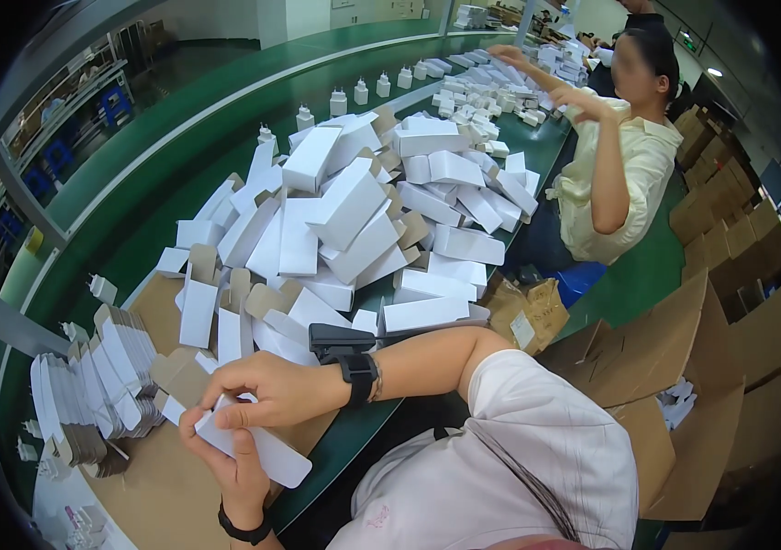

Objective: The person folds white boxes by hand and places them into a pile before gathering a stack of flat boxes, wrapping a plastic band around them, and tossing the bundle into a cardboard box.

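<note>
A small white carton [271, 456] is held between both my hands above a brown cardboard sheet [156, 490]. My left hand [230, 463] grips it from the near left, thumb along its side. My right hand [271, 390] closes over its upper end, fingers bent at the flap; part of that end is hidden beneath them. Just left of my hands stand stacks of flattened white cartons [120, 380]. Beyond my right hand rises a large heap of folded white cartons [344, 211], several with brown inner flaps sticking out.
White plug adapters [338, 102] stand in a row along the green conveyor [216, 115]; more adapters [477, 115] lie at the far end of the heap. A co-worker in a pale yellow shirt [629, 165] sits at the right. Large open cardboard boxes [656, 367] stand behind my right arm.
</note>
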A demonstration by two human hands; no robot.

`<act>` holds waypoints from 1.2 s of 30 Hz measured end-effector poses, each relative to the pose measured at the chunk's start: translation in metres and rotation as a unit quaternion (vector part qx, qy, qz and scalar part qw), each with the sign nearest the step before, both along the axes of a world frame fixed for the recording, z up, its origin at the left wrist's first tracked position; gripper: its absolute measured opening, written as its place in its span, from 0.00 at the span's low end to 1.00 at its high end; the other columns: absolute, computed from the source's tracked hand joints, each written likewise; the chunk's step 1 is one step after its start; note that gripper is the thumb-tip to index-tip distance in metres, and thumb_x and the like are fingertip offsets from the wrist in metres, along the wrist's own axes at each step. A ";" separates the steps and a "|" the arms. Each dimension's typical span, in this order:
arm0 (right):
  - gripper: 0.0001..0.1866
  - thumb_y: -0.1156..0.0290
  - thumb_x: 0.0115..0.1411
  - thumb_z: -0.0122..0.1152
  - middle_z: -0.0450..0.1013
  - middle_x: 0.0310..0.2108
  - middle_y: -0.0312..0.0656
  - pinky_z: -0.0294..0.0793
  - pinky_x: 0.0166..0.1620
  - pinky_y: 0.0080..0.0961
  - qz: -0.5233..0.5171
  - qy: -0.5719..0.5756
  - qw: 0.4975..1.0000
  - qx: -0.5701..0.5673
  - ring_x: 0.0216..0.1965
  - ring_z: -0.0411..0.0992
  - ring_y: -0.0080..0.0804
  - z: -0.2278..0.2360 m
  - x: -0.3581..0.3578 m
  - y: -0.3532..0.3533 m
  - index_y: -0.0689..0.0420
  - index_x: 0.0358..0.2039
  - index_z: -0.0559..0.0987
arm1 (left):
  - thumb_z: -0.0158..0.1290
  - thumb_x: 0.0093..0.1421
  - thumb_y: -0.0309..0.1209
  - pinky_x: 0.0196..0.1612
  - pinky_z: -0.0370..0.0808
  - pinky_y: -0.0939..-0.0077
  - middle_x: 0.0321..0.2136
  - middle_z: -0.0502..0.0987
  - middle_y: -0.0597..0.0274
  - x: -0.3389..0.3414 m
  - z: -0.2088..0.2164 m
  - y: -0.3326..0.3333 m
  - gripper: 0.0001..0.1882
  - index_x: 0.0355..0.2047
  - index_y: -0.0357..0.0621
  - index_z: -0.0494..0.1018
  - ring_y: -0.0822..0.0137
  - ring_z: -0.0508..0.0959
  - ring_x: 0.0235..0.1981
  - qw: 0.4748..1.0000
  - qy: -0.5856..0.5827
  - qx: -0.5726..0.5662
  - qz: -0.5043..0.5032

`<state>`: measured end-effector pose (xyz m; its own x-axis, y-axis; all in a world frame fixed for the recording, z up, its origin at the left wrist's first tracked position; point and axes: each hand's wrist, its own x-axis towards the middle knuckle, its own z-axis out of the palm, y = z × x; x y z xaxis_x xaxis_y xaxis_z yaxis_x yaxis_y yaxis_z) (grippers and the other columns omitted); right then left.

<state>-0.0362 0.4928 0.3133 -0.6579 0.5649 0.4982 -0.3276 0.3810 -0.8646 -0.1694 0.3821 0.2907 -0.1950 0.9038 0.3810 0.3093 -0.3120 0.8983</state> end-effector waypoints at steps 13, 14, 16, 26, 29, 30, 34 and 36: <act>0.16 0.64 0.59 0.54 0.72 0.45 0.50 0.68 0.49 0.27 0.062 -0.060 0.994 0.064 0.48 0.69 0.39 0.018 0.014 0.015 0.65 0.41 0.77 | 0.49 0.58 0.27 0.47 0.66 0.72 0.42 0.70 0.51 -0.004 0.019 0.012 0.40 0.58 0.44 0.31 0.66 0.71 0.42 0.985 -0.117 -0.059 -0.112; 0.15 0.68 0.58 0.55 0.73 0.44 0.48 0.69 0.47 0.24 0.072 -0.064 0.995 0.034 0.45 0.70 0.34 0.020 0.013 0.018 0.64 0.41 0.77 | 0.51 0.58 0.29 0.45 0.67 0.72 0.41 0.70 0.49 -0.007 0.017 0.013 0.40 0.58 0.45 0.32 0.65 0.72 0.41 0.990 -0.060 -0.045 -0.122; 0.13 0.73 0.56 0.54 0.74 0.42 0.45 0.69 0.45 0.19 0.084 -0.104 0.989 -0.067 0.42 0.71 0.26 0.031 0.011 0.015 0.65 0.41 0.77 | 0.52 0.57 0.30 0.44 0.68 0.72 0.40 0.71 0.48 -0.012 0.017 0.009 0.40 0.58 0.45 0.33 0.64 0.73 0.40 0.989 -0.074 -0.058 -0.117; 0.14 0.76 0.56 0.53 0.74 0.42 0.43 0.69 0.44 0.17 0.039 -0.197 0.979 -0.038 0.41 0.71 0.23 0.023 0.008 0.017 0.62 0.44 0.76 | 0.54 0.57 0.37 0.40 0.69 0.72 0.37 0.71 0.48 -0.014 0.014 0.008 0.40 0.57 0.46 0.36 0.64 0.74 0.37 0.987 -0.089 -0.056 -0.119; 0.15 0.75 0.55 0.56 0.73 0.44 0.45 0.69 0.43 0.17 0.081 -0.067 0.994 0.038 0.41 0.71 0.24 0.016 0.004 0.016 0.63 0.44 0.76 | 0.53 0.58 0.39 0.41 0.68 0.73 0.37 0.70 0.48 -0.013 0.018 0.010 0.41 0.57 0.46 0.35 0.65 0.73 0.38 0.979 -0.137 -0.098 -0.114; 0.15 0.74 0.55 0.57 0.73 0.45 0.46 0.70 0.42 0.18 0.072 -0.092 0.992 0.041 0.41 0.71 0.24 0.016 0.004 0.015 0.63 0.43 0.76 | 0.53 0.58 0.39 0.41 0.68 0.73 0.37 0.70 0.48 -0.015 0.018 0.010 0.41 0.57 0.46 0.35 0.65 0.73 0.38 0.980 -0.135 -0.098 -0.112; 0.18 0.77 0.52 0.61 0.72 0.45 0.45 0.70 0.40 0.17 0.003 -0.139 0.983 0.119 0.38 0.71 0.23 0.026 0.009 0.015 0.63 0.45 0.75 | 0.53 0.57 0.44 0.44 0.68 0.68 0.38 0.70 0.42 -0.037 0.012 0.014 0.35 0.55 0.39 0.50 0.56 0.72 0.41 0.997 0.074 -0.033 -0.009; 0.21 0.75 0.49 0.64 0.74 0.42 0.43 0.72 0.39 0.19 -0.161 -0.038 0.981 0.099 0.37 0.72 0.24 0.038 0.020 0.018 0.60 0.46 0.75 | 0.54 0.55 0.45 0.44 0.68 0.65 0.38 0.70 0.40 -0.052 0.007 0.016 0.33 0.53 0.37 0.56 0.51 0.71 0.42 0.968 0.237 0.005 0.087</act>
